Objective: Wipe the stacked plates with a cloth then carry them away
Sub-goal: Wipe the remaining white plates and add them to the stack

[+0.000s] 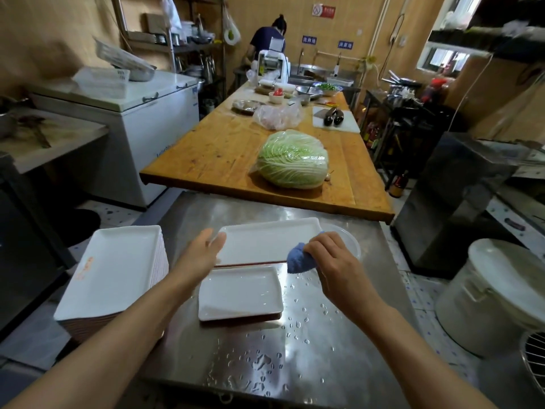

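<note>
Clutching a bunched blue cloth (pixel 298 259) in curled fingers, the right hand (pixel 333 258) hovers at the near right corner of a white rectangular plate (pixel 268 243) on a wet steel tabletop (pixel 339 343), while the left hand (pixel 203 252), fingers straight and spread, reaches to that plate's left edge; whether it touches the rim cannot be told. A second, smaller-looking plate (pixel 240 293) lies just nearer the person, beaded with water, and seems to sit on something dark underneath. A tall stack of plates (pixel 113 270) stands to the left, close to the tabletop's edge, its top one marked with a faint orange smear.

The plates look stiff, glossy and breakable, likely slick while wet, and the full stack would probably be heavy; taking hold under the bottom plate at both short ends, rather than by the rims, appears the safest carry. The cloth is soft and will fold into corners.

A clear round lid or dish (pixel 348 240) is half hidden behind the right hand. The stack's far side and count cannot be made out. Beyond, a wrapped cabbage (pixel 293 159) rests on a wooden table (pixel 221 149), and a person (pixel 269 36) works at the far end, back turned.
</note>
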Tool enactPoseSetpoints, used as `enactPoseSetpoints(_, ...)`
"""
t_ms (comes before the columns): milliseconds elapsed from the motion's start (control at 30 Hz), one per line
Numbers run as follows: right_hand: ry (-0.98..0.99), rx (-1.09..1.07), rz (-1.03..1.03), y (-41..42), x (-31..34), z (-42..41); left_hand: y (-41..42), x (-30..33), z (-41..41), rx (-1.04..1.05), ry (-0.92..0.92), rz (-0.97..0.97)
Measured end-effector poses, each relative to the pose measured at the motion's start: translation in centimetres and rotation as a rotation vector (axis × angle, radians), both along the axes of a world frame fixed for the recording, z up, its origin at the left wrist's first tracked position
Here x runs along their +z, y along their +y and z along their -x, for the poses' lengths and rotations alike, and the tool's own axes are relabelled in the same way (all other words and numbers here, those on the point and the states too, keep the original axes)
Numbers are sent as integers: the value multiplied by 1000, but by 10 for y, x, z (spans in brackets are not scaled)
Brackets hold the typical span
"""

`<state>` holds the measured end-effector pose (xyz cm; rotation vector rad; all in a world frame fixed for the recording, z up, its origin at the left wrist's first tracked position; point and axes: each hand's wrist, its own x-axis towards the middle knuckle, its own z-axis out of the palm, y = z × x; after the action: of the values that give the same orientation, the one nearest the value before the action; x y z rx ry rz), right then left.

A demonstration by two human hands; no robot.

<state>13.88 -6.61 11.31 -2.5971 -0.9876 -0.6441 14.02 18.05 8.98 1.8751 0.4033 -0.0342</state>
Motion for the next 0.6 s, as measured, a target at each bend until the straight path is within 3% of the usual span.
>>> enactPoseSetpoints(100,44,11,45,2,13,-3,-16,7,9,-189,-197,-589)
enactPoseSetpoints(200,107,28,44,8,26,-4,-44,12,17,-381,-400,-877)
enactPoseSetpoints(300,131,71,-30,12,34,-4,-63,20,22,-284,-528,-1031)
enactPoseSetpoints(367,170,94,-141,11,38,-4,-64,23,22,-181,-627,-973)
enactPoseSetpoints(467,205,87,-360,7,41,-7,-59,24,24,-158,-552,-813)
enactPoseSetpoints(600,273,-50,-588,5,47,-13,-48,23,22,-70,-380,-264)
